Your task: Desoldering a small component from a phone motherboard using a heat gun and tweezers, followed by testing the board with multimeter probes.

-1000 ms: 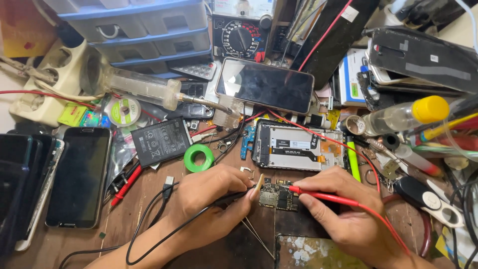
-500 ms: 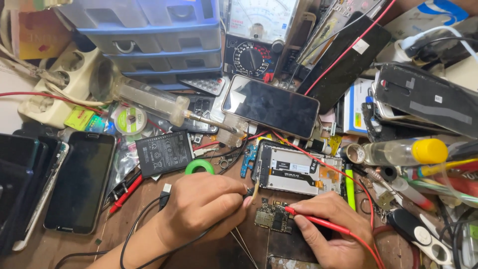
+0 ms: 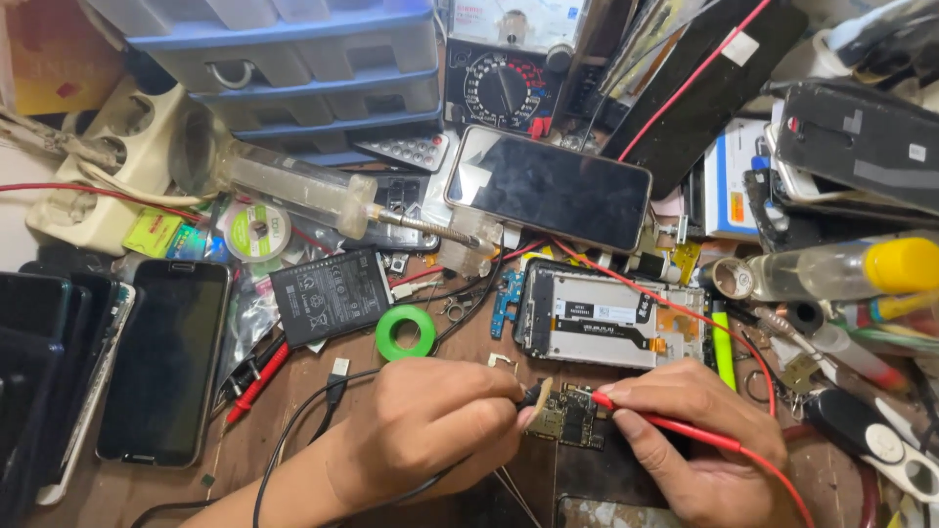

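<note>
From the head view, your left hand [image 3: 421,430] pinches the black probe [image 3: 529,397] and your right hand [image 3: 699,440] pinches the red probe [image 3: 665,422], both tips touching the small circuit board [image 3: 572,418] near the counter's [image 3: 293,430] front edge, just below the opened phone frame [image 3: 611,318].
</note>
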